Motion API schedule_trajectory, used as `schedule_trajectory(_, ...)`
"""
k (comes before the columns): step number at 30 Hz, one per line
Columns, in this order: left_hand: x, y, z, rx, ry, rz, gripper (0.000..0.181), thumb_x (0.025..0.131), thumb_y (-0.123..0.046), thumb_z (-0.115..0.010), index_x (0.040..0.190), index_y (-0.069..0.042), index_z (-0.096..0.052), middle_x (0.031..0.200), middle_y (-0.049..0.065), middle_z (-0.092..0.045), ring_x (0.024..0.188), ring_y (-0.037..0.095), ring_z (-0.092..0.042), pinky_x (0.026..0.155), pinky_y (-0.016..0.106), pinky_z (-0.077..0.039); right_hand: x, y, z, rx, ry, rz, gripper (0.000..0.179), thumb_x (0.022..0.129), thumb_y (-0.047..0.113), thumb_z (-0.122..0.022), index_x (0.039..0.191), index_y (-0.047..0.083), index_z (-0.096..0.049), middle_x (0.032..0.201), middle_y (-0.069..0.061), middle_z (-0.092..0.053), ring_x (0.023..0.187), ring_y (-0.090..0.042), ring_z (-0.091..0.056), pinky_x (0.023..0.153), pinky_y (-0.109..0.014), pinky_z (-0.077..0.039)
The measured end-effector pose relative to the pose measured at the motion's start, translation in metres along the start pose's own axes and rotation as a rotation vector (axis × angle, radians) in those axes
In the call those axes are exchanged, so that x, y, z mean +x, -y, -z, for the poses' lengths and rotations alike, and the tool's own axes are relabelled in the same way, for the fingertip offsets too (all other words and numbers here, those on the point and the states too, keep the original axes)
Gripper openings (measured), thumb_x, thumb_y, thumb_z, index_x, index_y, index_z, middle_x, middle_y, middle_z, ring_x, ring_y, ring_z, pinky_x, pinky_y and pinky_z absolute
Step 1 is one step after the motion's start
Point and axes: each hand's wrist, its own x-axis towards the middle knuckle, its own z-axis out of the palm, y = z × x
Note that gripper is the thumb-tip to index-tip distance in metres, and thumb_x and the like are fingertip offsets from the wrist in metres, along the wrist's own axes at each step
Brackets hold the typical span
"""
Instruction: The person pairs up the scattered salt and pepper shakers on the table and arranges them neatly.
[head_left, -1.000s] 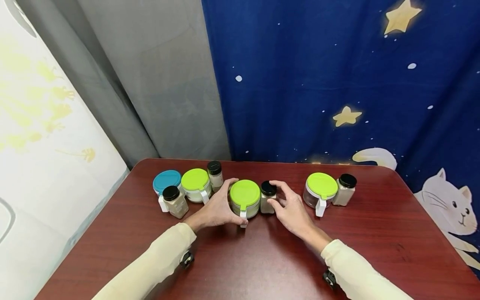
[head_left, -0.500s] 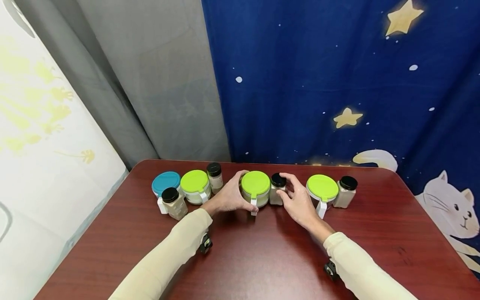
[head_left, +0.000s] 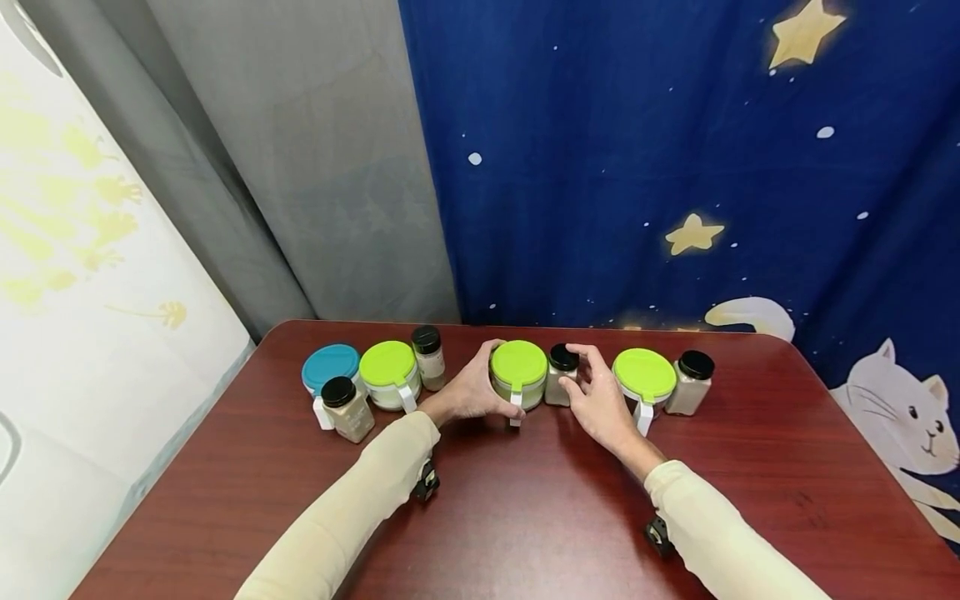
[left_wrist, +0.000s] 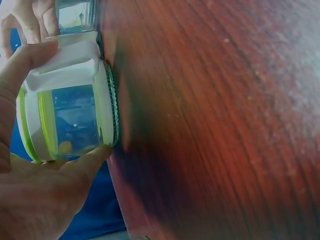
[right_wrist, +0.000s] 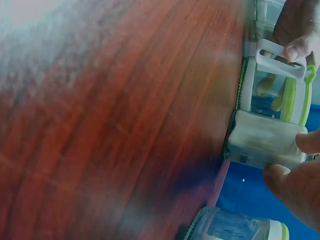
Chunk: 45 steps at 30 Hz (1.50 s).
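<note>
We saw the left hand (left_wrist: pixel 42 195) at eight o'clock, gripping a clear jar (left_wrist: pixel 75 117) that filled nine o'clock. Its thumb lay against the white handle (left_wrist: pixel 82 52), and a fingertip met the base rim. The green lid (left_wrist: pixel 26 130) faced nine o'clock (a small pale patch low in the body was one we could not identify). Toward eleven we made out a second container (left_wrist: pixel 75 17), with the right hand's (left_wrist: pixel 30 22) fingers beside it. Wood-grained tabletop (left_wrist: pixel 215 120) spread from twelve round to six; blue cloth (left_wrist: pixel 97 210) showed at seven.
</note>
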Motion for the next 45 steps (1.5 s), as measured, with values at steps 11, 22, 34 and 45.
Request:
schedule_trajectory(11,-0.006,0.003,-0.008,-0.003,-0.044,-0.004,0.119,0.062,-0.02,-0.1,0.154,-0.008,-0.026,0.138,0.012,-0.052,0.122,0.025,-0.054,0.108,0.043,-0.039,-0.004,-0.002,0.002,-0.328,0.037,0.074,0.051,0.098,0.0,-0.064,0.145,0.001,-0.043,0.134,-0.026,-0.057,0.115,-0.034,-0.06,0.094,-0.049,-0.049)
schedule_trajectory(22,-0.015,0.001,-0.012,0.015,-0.066,-0.035,0.135,0.066,-0.021,-0.098,0.162,-0.021,-0.004,0.163,0.014,-0.022,0.143,0.029,-0.034,0.115,0.049,-0.028,-0.006,0.012,0.008,-0.453,0.066,0.087,0.066,0.094,0.006,-0.061,0.154,0.003,-0.032,0.156,-0.021,-0.037,0.143,-0.034,-0.036,0.112,-0.055,-0.032)
schedule_trajectory(34,-0.058,-0.027,0.013,-0.021,-0.154,-0.054,0.112,0.084,-0.031,-0.084,0.164,-0.024,-0.007,0.168,-0.005,-0.014,0.151,0.019,-0.019,0.117,0.052,-0.023,-0.007,0.046,0.009,-0.453,0.04,0.325,0.062,0.095,0.009,-0.063,0.154,0.009,-0.043,0.157,-0.007,-0.04,0.143,-0.026,-0.036,0.11,-0.052,-0.036)
schedule_trajectory(45,-0.112,-0.039,0.039,-0.073,-0.159,-0.077,0.098,0.093,-0.033,-0.077,0.164,-0.029,-0.009,0.166,-0.011,-0.019,0.15,0.012,-0.018,0.118,0.051,-0.021,-0.007,0.054,-0.009,-0.457,0.114,0.309,0.057,0.096,0.01,-0.062,0.151,0.009,-0.047,0.158,-0.004,-0.04,0.143,-0.021,-0.037,0.108,-0.049,-0.04)
